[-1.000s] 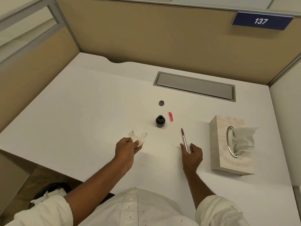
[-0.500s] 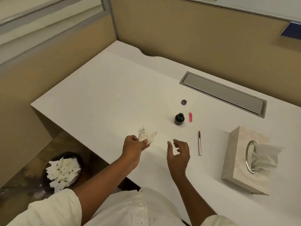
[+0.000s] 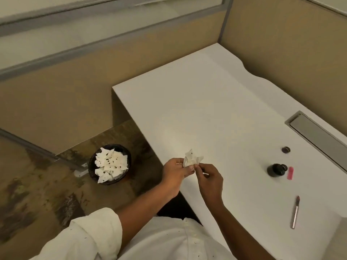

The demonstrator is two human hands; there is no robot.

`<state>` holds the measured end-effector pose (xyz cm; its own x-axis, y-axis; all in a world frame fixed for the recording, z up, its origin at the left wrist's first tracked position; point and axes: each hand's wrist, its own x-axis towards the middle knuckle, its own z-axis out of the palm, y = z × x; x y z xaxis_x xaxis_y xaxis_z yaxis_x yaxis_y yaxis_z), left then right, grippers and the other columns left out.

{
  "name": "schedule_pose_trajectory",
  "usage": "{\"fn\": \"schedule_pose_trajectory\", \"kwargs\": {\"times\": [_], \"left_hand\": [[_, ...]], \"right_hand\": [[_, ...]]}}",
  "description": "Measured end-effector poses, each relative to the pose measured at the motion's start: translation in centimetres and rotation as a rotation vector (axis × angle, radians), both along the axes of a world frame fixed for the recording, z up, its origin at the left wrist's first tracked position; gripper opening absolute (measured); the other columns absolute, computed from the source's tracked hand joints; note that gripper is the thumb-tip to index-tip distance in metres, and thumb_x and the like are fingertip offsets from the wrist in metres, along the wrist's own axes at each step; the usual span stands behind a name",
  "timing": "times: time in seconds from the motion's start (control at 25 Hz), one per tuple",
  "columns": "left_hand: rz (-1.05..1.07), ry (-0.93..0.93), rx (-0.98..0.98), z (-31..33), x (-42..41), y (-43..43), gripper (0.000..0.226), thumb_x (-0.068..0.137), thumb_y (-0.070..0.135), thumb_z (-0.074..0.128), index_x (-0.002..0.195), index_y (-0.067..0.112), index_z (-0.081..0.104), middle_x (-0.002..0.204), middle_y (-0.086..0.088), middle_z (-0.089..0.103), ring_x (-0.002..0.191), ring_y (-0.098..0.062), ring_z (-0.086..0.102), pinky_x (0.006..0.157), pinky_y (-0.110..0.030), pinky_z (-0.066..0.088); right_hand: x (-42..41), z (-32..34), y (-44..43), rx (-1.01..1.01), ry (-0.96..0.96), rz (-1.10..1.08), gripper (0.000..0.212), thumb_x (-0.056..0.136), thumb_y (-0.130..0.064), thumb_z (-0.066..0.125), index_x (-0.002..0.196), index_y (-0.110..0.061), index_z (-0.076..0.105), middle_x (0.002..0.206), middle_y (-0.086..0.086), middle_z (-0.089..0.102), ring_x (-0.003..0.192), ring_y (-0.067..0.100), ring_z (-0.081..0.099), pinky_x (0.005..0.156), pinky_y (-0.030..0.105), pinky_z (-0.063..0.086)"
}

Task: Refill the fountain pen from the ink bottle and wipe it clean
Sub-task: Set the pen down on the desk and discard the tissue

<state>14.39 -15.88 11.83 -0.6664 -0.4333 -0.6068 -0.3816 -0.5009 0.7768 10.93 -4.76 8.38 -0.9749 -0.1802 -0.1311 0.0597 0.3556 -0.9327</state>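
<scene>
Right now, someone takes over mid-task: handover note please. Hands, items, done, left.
Left hand and right hand: both pinch the ink-spotted tissue over the desk's near edge.
Pen lies on the desk, in no grip; ink bottle open, its cap apart behind it, pink piece beside it.
Wiping looks done. Left: tissue into the bin, cap the bottle.

The right hand (image 3: 209,182) was taken off the fountain pen (image 3: 295,212) and brought to pinch the crumpled tissue (image 3: 191,159), left of the ink bottle (image 3: 276,170).
</scene>
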Motion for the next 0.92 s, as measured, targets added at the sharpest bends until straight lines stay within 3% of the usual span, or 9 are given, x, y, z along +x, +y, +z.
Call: {"fn": "schedule_pose_trajectory", "kwargs": {"times": [0.16,0.32,0.44,0.52,0.64,0.76,0.84,0.92], "left_hand": [[0.168,-0.084,-0.004,-2.0,0.7,-7.9,0.024,0.071,-0.002,0.075,0.088,0.012,0.067,0.095,-0.007,0.072,0.088,-0.02,0.07,0.082,-0.035,0.057],[0.357,-0.112,0.043,-4.2,1.6,-16.1,0.024,0.069,-0.005,0.075,0.086,0.011,0.069,0.086,-0.006,0.073,0.08,-0.019,0.072,0.076,-0.032,0.058],[0.536,-0.118,0.131,-6.1,3.1,-21.4,0.027,0.069,-0.006,0.075,0.086,0.012,0.066,0.079,-0.008,0.074,0.075,-0.02,0.073,0.067,-0.026,0.058],[0.666,-0.13,0.19,-7.9,4.0,-24.3,0.027,0.07,-0.01,0.071,0.091,0.005,0.065,0.074,-0.008,0.073,0.068,-0.018,0.072,0.057,-0.021,0.056],[0.814,-0.21,0.233,-12.5,5.3,-29.0,0.03,0.077,-0.011,0.063,0.106,-0.003,0.06,0.091,-0.015,0.068,0.071,-0.024,0.069,0.058,-0.022,0.057],[0.869,-0.346,0.209,-18.9,6.7,-33.7,0.033,0.083,-0.007,0.058,0.116,-0.006,0.055,0.106,-0.018,0.062,0.072,-0.021,0.063,0.058,-0.018,0.053],[0.863,-0.479,0.144,-22.9,8.0,-36.0,0.031,0.084,-0.003,0.059,0.115,-0.006,0.056,0.113,-0.019,0.061,0.065,-0.014,0.064,0.07,-0.028,0.056],[0.797,-0.625,0.147,-27.6,9.5,-37.9,0.031,0.086,0.004,0.058,0.116,-0.004,0.057,0.122,-0.02,0.06,0.09,-0.021,0.068,0.087,-0.037,0.053]], "right_hand": [[-0.3,-0.9,-8.4,0.117,-0.026,0.128,0.005,0.086,-0.021,0.067,0.087,-0.022,0.072,0.082,-0.012,0.067,0.078,-0.002,0.061,0.063,0.002,0.043],[-0.5,-2.2,-17.5,0.211,-0.039,0.266,0.011,0.088,-0.026,0.065,0.095,-0.022,0.072,0.085,-0.018,0.064,0.077,-0.006,0.059,0.064,0.001,0.04],[-0.2,-3.4,-23.6,0.28,-0.052,0.43,0.016,0.088,-0.025,0.064,0.101,-0.019,0.072,0.096,-0.008,0.07,0.08,-0.004,0.059,0.07,0.003,0.041],[0.1,-4.1,-26.7,0.365,-0.084,0.569,0.024,0.089,-0.026,0.064,0.11,-0.015,0.069,0.108,-0.002,0.069,0.091,0.004,0.061,0.08,0.01,0.043],[0.7,-5.8,-30.5,0.491,-0.18,0.745,0.035,0.087,-0.026,0.066,0.118,-0.01,0.063,0.111,0.004,0.067,0.099,0.014,0.062,0.087,0.021,0.047],[1.2,-8.0,-31.9,0.578,-0.285,0.887,0.027,0.085,-0.024,0.068,0.109,-0.011,0.067,0.101,0.006,0.072,0.085,0.01,0.064,0.077,0.019,0.05],[1.5,-9.6,-31.5,0.64,-0.341,0.954,0.017,0.085,-0.021,0.067,0.1,-0.012,0.07,0.095,0.006,0.073,0.076,0.008,0.064,0.069,0.013,0.048],[1.8,-12.0,-31.2,0.703,-0.404,0.977,0.017,0.085,-0.022,0.066,0.1,-0.013,0.07,0.092,0.003,0.074,0.077,0.007,0.065,0.07,0.014,0.048]]}}
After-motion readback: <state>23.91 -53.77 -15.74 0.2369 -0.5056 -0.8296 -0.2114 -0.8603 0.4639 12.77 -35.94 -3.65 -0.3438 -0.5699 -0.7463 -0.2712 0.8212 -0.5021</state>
